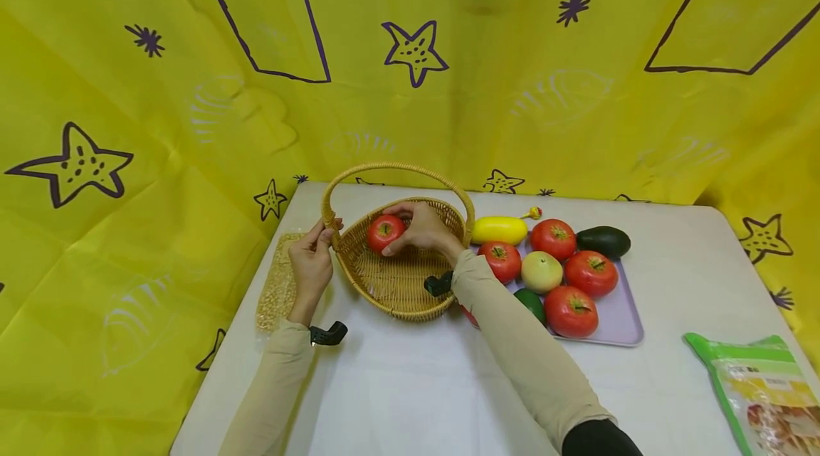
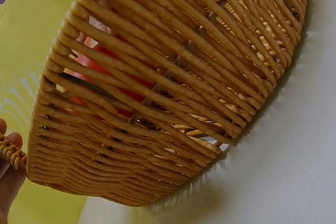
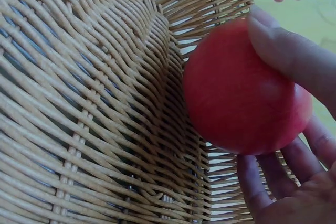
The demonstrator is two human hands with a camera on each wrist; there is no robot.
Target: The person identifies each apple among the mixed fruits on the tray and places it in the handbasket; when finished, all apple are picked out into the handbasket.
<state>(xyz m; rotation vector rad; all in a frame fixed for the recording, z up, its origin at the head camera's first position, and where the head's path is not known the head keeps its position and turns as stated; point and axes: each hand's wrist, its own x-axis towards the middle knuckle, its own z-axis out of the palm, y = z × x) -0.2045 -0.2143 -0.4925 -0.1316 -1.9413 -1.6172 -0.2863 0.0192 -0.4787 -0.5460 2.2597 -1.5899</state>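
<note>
A red apple [image 1: 385, 233] is in my right hand [image 1: 423, 230], inside the wicker basket [image 1: 397, 289] toward its left end. Seen from the right wrist, the thumb lies over the top of the apple [image 3: 244, 90] and the fingers curl beneath it. My left hand [image 1: 312, 262] grips the basket's arched handle [image 1: 397, 166] at its left foot. Through the weave in the left wrist view, the apple [image 2: 113, 69] shows as a red patch behind the basket wall [image 2: 157, 93].
Right of the basket, a lilac tray [image 1: 631, 314] bears several red fruits [image 1: 571, 311], a pale round fruit [image 1: 542, 272], a yellow fruit [image 1: 500, 230] and a dark green avocado [image 1: 603, 242]. A clear bag of kernels [image 1: 278, 285] lies left; a green-edged package [image 1: 762, 392] lies right.
</note>
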